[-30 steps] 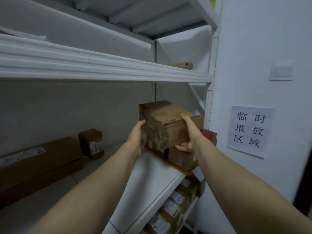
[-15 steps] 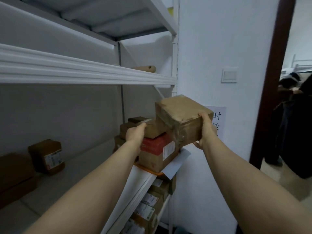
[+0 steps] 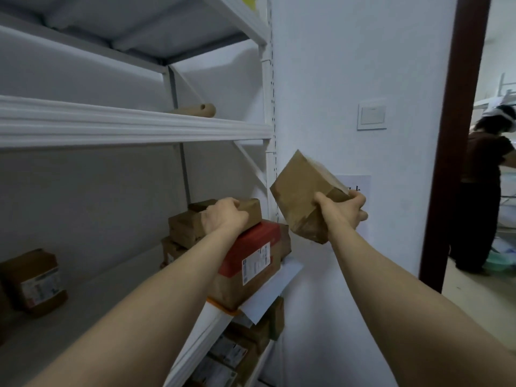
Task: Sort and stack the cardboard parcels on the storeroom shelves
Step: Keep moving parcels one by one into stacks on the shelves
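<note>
Head view: right hand (image 3: 342, 210) grips a tilted brown parcel (image 3: 301, 196) by its lower right corner, thumb on the near face and fingers wrapped behind. The parcel is in the air, clear of the shelving, in front of the white wall and partly covering a paper notice (image 3: 360, 185).

The left hand (image 3: 223, 216) lies on the flat parcel (image 3: 184, 229) that tops the stack at the right end of the middle shelf (image 3: 97, 297), with its fingers curled over the far upper edge. That parcel sits on a red-topped box (image 3: 251, 241) bearing a white label.

A small labelled parcel (image 3: 33, 280) stands well apart at the left of the same shelf. More labelled parcels (image 3: 237, 350) fill the shelf below. A tan roll (image 3: 196, 110) lies on the upper shelf (image 3: 125, 121).

Past the dark door frame (image 3: 452, 135), a person (image 3: 480, 191) stands in the next room.
</note>
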